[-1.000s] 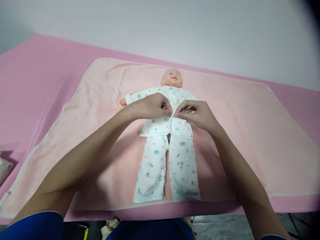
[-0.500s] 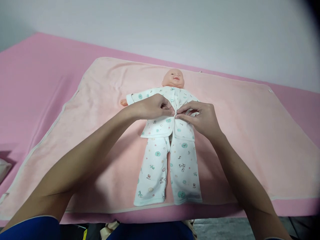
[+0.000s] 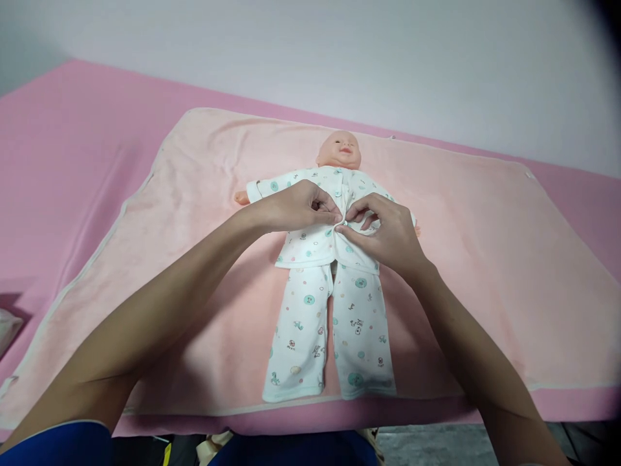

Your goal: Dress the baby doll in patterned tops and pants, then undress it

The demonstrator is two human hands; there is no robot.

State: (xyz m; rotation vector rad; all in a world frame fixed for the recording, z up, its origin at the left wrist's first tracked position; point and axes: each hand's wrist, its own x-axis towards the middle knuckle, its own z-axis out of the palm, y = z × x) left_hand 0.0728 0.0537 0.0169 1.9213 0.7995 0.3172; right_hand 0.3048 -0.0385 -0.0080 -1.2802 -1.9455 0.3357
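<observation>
A baby doll (image 3: 339, 150) lies on its back, head away from me, in a white printed shirt (image 3: 305, 246) and matching pants (image 3: 303, 330). My left hand (image 3: 310, 206) pinches the shirt's front edge at the middle of the belly. Right opposite, my right hand (image 3: 383, 226) pinches the other front edge, its fingertips almost touching the left ones. A small pale spot, perhaps a snap or button, shows between the fingertips. Higher on the chest, the shirt's front edges lie together. The doll's hand on the left pokes out of its sleeve.
Beneath the doll spreads a peach blanket (image 3: 485, 272) with a pale border, on a pink padded surface (image 3: 97, 123). A white wall (image 3: 388, 58) rises behind. Something white (image 3: 8, 327) sits at the left edge. Grey floor (image 3: 436, 444) shows below the front edge.
My right hand has shifted its fingers slightly, the thumb now lower along the shirt's edge. The doll's other hand has come into sight on the right. My left hand keeps its pinch.
</observation>
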